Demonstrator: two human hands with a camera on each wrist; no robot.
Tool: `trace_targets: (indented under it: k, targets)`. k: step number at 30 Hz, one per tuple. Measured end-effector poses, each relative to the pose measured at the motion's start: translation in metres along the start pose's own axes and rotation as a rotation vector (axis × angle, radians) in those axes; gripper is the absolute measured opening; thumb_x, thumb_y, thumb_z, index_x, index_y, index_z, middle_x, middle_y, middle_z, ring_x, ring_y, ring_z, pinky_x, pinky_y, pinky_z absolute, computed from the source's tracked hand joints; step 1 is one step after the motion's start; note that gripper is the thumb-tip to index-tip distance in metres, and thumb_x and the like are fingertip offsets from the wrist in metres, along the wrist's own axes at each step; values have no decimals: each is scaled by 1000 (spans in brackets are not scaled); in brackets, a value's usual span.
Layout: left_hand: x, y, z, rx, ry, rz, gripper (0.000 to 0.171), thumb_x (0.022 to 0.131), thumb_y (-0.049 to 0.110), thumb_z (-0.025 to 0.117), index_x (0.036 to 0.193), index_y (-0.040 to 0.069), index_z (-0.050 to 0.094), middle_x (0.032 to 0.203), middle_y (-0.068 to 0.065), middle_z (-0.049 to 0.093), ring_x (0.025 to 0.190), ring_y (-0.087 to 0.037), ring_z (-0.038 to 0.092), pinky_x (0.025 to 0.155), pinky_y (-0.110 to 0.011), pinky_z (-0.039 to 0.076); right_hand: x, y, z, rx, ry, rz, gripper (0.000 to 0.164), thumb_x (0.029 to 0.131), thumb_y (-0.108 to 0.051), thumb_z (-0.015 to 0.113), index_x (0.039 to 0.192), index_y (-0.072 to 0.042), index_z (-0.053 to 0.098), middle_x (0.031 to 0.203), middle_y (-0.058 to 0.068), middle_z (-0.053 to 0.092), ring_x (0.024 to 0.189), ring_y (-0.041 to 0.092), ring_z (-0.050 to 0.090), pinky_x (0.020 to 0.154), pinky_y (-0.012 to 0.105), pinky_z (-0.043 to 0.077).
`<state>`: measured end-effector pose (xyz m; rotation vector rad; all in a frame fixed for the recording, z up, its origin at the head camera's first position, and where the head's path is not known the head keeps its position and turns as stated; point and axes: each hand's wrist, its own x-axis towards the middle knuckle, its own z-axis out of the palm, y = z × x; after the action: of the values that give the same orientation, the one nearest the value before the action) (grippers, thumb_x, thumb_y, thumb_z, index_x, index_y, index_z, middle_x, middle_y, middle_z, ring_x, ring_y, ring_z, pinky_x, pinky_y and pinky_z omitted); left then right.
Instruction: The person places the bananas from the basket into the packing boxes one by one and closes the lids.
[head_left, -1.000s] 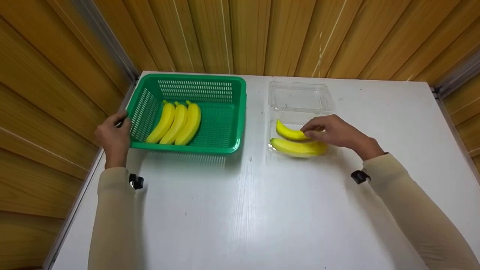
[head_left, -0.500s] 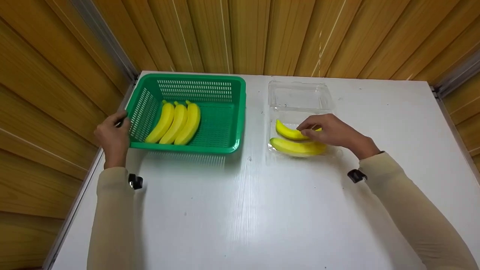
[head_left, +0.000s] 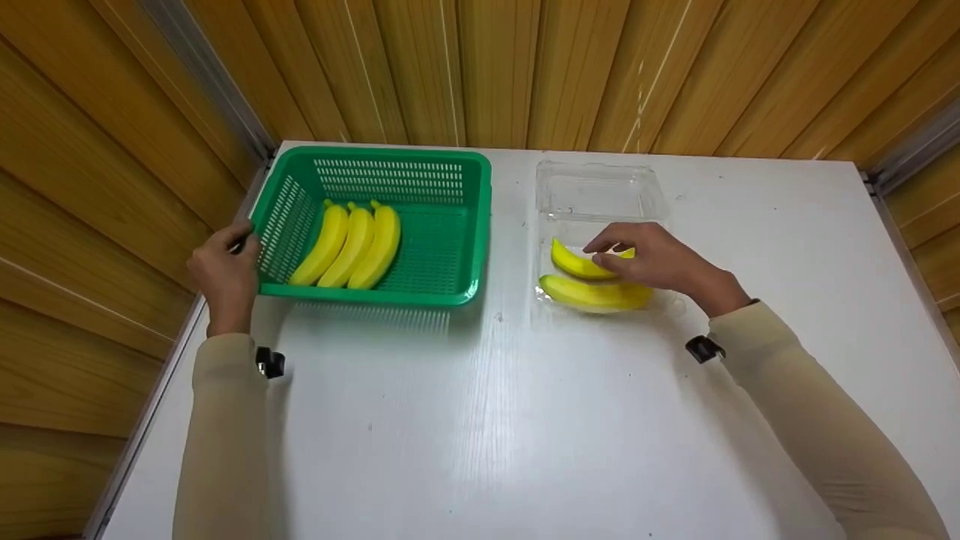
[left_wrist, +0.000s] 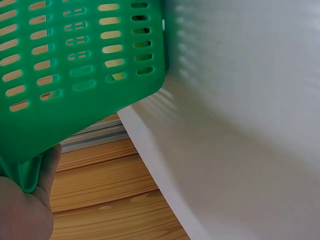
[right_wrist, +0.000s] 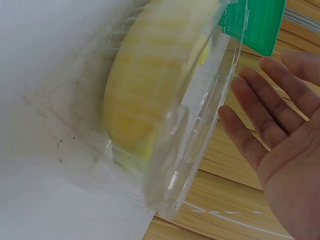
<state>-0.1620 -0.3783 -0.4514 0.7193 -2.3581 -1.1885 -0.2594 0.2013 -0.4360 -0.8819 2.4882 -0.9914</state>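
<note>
Bananas [head_left: 592, 295] lie beneath the right grip [head_left: 651, 257], its fingers [right_wrist: 242, 137] apart; the left grip [head_left: 227, 274] clamps the basket [head_left: 412, 298]. One careless brush could shift the thin box [head_left: 600, 193].

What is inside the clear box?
A far banana and a near banana lie in the clear box. The right hand hides part of the far one; what is beneath them is covered.

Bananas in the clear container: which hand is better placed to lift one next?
The right hand, I think: it is free above these bananas, while the left hand holds the green basket.
</note>
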Motion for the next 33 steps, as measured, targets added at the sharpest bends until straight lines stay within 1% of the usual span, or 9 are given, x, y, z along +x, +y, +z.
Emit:
trace_targets:
  k: [3, 9, 13, 18, 20, 24, 26, 31, 33]
  targets:
    - [1, 0, 0, 0, -10, -15, 34, 108, 17, 62, 141, 12, 70, 143, -9, 67, 126, -20, 63, 104, -32, 54, 8, -10, 4, -15, 39, -68, 24, 105, -14, 68, 126, -5, 75, 125, 13, 73, 116, 31, 65, 106, 57, 49]
    - [2, -1, 2, 9, -9, -4, 34, 108, 17, 62, 140, 13, 71, 142, -7, 68, 126, -19, 63, 103, -31, 54, 31, -38, 19, -59, 98, -184, 28, 102, -12, 71, 130, -7, 73, 128, 10, 71, 117, 30, 64, 103, 50, 53]
    - [3, -2, 2, 1, -4, -29, 34, 108, 19, 63, 141, 15, 71, 141, -6, 68, 124, -17, 62, 103, -31, 54, 48, -60, 33, -36, 129, -247, 29, 104, -14, 71, 132, -9, 73, 130, 5, 70, 120, 25, 63, 105, 46, 53]
    - [2, -4, 0, -5, 8, -25, 33, 108, 20, 63, 139, 15, 72, 140, -6, 69, 122, -17, 63, 102, -30, 55, 73, -80, 57, -5, 197, -393, 28, 102, -10, 72, 129, -4, 73, 129, 7, 71, 124, 23, 63, 109, 41, 51]
    - [3, -3, 2, -8, 0, -21, 34, 108, 20, 63, 140, 14, 72, 140, -6, 69, 122, -17, 64, 100, -29, 55, 79, -86, 66, -12, 221, -433, 28, 101, -8, 73, 128, -1, 73, 129, 9, 71, 126, 24, 63, 109, 38, 50]
    - [4, -3, 2, -6, -15, -30, 35, 108, 23, 63, 141, 15, 71, 141, -6, 68, 121, -16, 63, 97, -28, 55, 89, -97, 86, -30, 228, -461, 26, 101, -8, 74, 125, 0, 73, 132, 14, 69, 128, 27, 60, 110, 35, 50]
    - [4, -4, 1, -9, -17, -47, 36, 108, 23, 63, 142, 15, 70, 142, -6, 67, 122, -17, 63, 99, -28, 55, 94, -102, 96, -45, 218, -466, 24, 101, -8, 73, 124, 0, 73, 133, 16, 68, 129, 28, 58, 111, 34, 48]
    - [5, -6, -1, -21, -12, -70, 36, 108, 22, 63, 143, 14, 70, 144, -7, 66, 124, -17, 63, 101, -29, 55, 106, -112, 116, -115, 181, -458, 22, 102, -7, 72, 123, -1, 73, 134, 14, 66, 129, 28, 56, 113, 30, 45]
    - [6, -6, 2, -7, -6, -58, 36, 107, 22, 63, 141, 13, 71, 143, -7, 67, 123, -17, 64, 100, -29, 55, 110, -114, 121, -145, 168, -450, 22, 101, -6, 73, 122, -1, 73, 133, 14, 66, 129, 28, 57, 113, 29, 45]
